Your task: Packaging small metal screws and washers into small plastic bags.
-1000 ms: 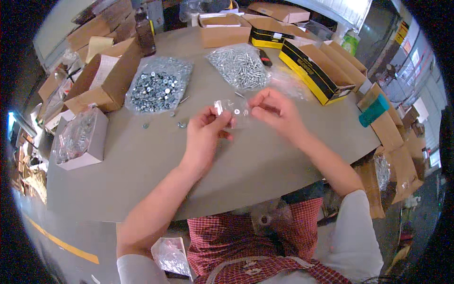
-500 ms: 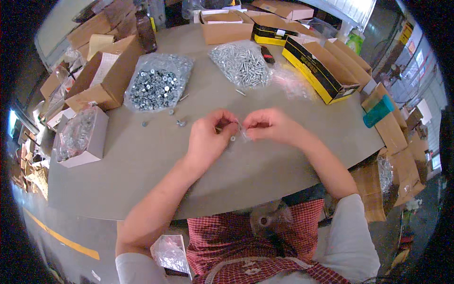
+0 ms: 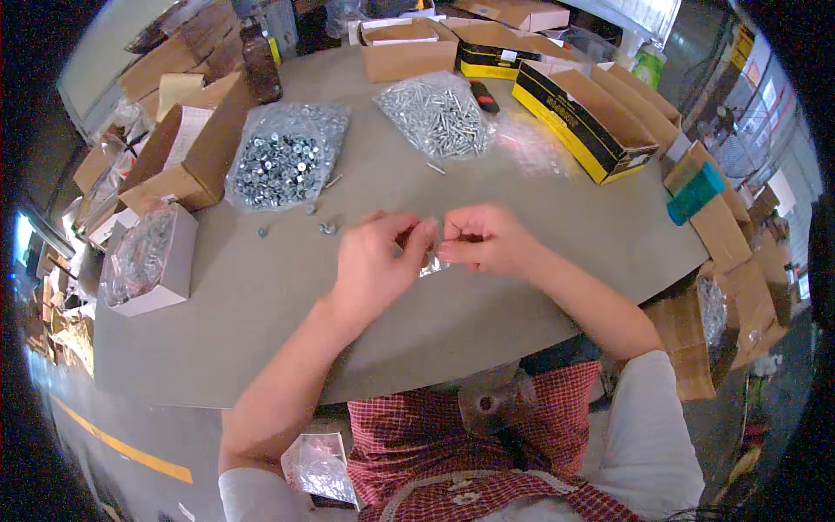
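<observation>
Both of my hands meet over the middle of the grey table (image 3: 261, 348). My left hand (image 3: 376, 265) and my right hand (image 3: 487, 239) pinch a small clear plastic bag (image 3: 432, 261) between their fingertips; most of the bag is hidden by the fingers. A few loose nuts (image 3: 326, 228) lie on the table just left of my left hand. Farther back sit an open clear bag of nuts (image 3: 283, 157) and a heap of screws (image 3: 439, 113) on plastic.
Open cardboard boxes ring the table: a brown one (image 3: 196, 148) at left, a grey one (image 3: 152, 261) holding a bag, a black-and-yellow one (image 3: 583, 117) at right. A teal object (image 3: 694, 191) lies at the right edge. More clear bags (image 3: 535, 148) lie beyond my right hand.
Both hands have drawn closer to me and down toward the table, keeping hold of the small clear bag; the fingertips have closed tighter on it.
</observation>
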### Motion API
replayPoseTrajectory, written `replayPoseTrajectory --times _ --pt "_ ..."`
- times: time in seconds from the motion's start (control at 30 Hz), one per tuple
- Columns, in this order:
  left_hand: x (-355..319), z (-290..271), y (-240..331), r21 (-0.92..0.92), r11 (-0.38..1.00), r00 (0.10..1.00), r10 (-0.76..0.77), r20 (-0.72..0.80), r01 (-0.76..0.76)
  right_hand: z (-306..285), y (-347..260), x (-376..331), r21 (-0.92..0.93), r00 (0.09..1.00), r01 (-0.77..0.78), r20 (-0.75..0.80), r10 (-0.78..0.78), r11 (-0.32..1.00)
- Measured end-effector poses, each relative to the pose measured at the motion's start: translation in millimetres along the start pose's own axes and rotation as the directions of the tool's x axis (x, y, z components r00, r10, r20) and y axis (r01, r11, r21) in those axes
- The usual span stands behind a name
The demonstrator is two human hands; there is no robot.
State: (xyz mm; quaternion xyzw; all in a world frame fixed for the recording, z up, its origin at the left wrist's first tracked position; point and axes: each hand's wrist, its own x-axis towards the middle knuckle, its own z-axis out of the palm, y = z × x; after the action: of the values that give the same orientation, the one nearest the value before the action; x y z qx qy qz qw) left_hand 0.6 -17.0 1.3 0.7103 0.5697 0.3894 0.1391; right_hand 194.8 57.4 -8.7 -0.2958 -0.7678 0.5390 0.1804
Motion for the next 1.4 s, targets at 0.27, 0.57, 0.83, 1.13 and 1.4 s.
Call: replayPoseTrajectory --times 0.27,0.57,0.83,1.13,1.4 --pt "-2.0 8.1 -12.6 -0.460 0.825 0.940 -0.238 0.243 0.328 8.8 6.9 2.3 0.208 0.994 0.107 -0.021 -0.105 0.972" --pt "-2.2 11.3 -12.9 -0.667 0.638 0.923 -0.258 0.285 0.384 8.0 -12.3 -1.5 0.374 0.996 0.008 -0.081 0.024 0.927" --pt "-8.1 18.0 3.9 -0.284 0.936 0.976 -0.219 -0.005 0.209 9.0 -11.7 -5.6 -0.651 0.831 0.181 -0.299 -0.469 0.737" --pt "6.0 -3.4 -30.7 -0.746 0.543 0.919 -0.297 0.260 0.386 -4.9 -36.0 -9.7 -0.785 0.686 0.478 0.054 -0.726 0.393" --pt "6.9 4.0 -4.4 -0.837 0.367 0.906 -0.280 0.318 0.407 -4.6 -33.7 -15.2 -0.808 0.562 0.416 -0.132 -0.816 0.417"
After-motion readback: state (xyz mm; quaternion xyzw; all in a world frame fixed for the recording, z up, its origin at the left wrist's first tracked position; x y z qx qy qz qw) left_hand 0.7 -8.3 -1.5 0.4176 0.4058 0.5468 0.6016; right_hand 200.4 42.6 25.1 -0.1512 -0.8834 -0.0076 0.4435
